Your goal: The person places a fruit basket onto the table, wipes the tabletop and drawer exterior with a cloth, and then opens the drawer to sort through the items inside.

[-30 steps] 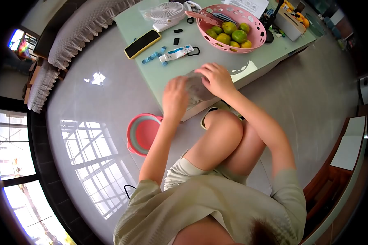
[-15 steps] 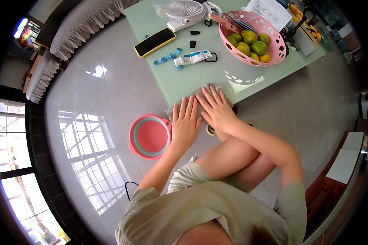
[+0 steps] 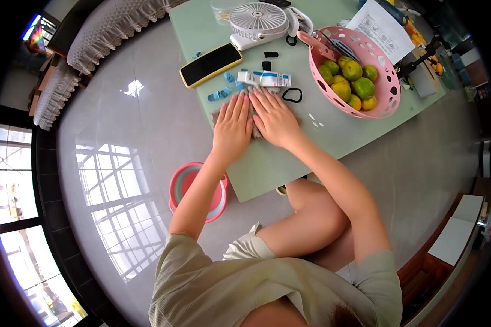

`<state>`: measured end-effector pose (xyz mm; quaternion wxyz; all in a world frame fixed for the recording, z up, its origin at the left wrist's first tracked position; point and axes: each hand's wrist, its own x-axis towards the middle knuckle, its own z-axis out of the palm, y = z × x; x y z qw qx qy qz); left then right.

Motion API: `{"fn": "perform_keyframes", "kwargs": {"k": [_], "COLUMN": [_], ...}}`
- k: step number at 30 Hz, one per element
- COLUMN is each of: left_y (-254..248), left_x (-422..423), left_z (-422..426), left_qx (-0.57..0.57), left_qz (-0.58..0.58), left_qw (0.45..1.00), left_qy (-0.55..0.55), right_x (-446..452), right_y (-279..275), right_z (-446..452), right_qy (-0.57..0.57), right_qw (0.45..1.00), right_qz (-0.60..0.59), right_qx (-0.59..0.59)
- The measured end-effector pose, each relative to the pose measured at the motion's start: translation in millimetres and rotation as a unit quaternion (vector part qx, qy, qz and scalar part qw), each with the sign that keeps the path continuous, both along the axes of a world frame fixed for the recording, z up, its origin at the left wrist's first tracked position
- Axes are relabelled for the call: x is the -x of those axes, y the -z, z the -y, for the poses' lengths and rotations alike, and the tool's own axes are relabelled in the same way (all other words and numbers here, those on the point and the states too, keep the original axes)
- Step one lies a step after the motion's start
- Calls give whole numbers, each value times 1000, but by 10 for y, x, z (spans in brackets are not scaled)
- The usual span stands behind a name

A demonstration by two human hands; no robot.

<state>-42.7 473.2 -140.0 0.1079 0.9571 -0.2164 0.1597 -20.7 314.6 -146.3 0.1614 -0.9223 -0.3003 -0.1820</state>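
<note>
Side by side, my left hand point(image 3: 233, 126) and my right hand point(image 3: 276, 121) lie flat with fingers stretched forward. Both press on a grey-brown cloth point(image 3: 258, 132) spread on the pale green glass table point(image 3: 278, 166); most of the cloth is hidden under them. Just beyond my fingertips is a white and blue tube point(image 3: 264, 78), close to or touching the cloth's far edge. Blue strips point(image 3: 219, 95) rest left of the tube, and a black hair tie point(image 3: 292, 95) is right of it.
Farther back are a yellow-cased phone point(image 3: 211, 65), a white fan point(image 3: 259, 22), and a pink basket point(image 3: 384, 92) of green and yellow citrus fruit. A printed paper point(image 3: 381, 31) leans behind the basket. On the floor, a pink and grey basin point(image 3: 175, 188) stands below my left forearm.
Both hands have slid forward with the cloth, from the table's near edge to the tube. The tube has shifted and turned slightly, and the hair tie now lies apart from it.
</note>
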Motion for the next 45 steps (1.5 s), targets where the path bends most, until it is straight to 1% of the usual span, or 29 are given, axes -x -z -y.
{"fn": "perform_keyframes", "kwargs": {"k": [5, 6, 10, 13, 14, 17, 19, 21, 23, 24, 27, 31, 35, 37, 40, 42, 45], "left_y": [84, 89, 77, 46, 13, -90, -128, -140, -184, -178, -176, -34, 78, 84, 61, 2, -44], "left_x": [-401, -416, -313, 67, 274, 897, 1213, 1449, 1546, 1528, 1306, 662, 195, 172, 326, 574, 1021], "left_z": [-33, -38, -72, -51, -39, 18, 93, 164, 215, 221, 244, 328, 511, 565, 575, 603, 735], "left_qx": [7, -2, -3, -17, -17, -29, -32, -28, -32, -42, -25, -20, 9, 9, -6, -9, -13], "left_qz": [69, 42, 32, 0, -15, -66, -85, -96, -107, -105, -99, -13, 19, 32, 15, -11, -39], "left_qw": [998, 999, 999, 1000, 1000, 997, 996, 995, 994, 993, 995, 1000, 999, 997, 999, 999, 999], "left_qy": [-10, -14, -7, -20, -19, -14, -13, -7, -10, -12, -14, -20, -47, -64, -49, -32, -6], "right_x": [-433, -466, -375, 8, 184, 727, 1053, 1301, 1360, 1331, 1090, 455, -40, -34, 111, 397, 912], "right_y": [119, 133, 142, 87, 52, -69, -124, -188, -207, -216, -209, -72, 102, 100, 47, -22, -169], "right_z": [-75, -87, -123, -118, -95, 0, 93, 198, 264, 275, 269, 272, 357, 367, 399, 484, 671], "right_qy": [8, 13, 41, 21, -4, -50, -61, -73, -88, -92, -93, -57, -23, -18, -17, -30, -34], "right_qw": [1000, 1000, 998, 999, 999, 996, 994, 990, 988, 988, 991, 998, 999, 999, 999, 998, 997], "right_qz": [27, 23, 39, 26, -1, -52, -75, -103, -110, -105, -80, -12, 28, 25, 10, -1, -49], "right_qx": [-4, -1, 23, 42, 31, 48, 55, 58, 64, 64, 53, 37, 35, 26, 37, 55, 54]}}
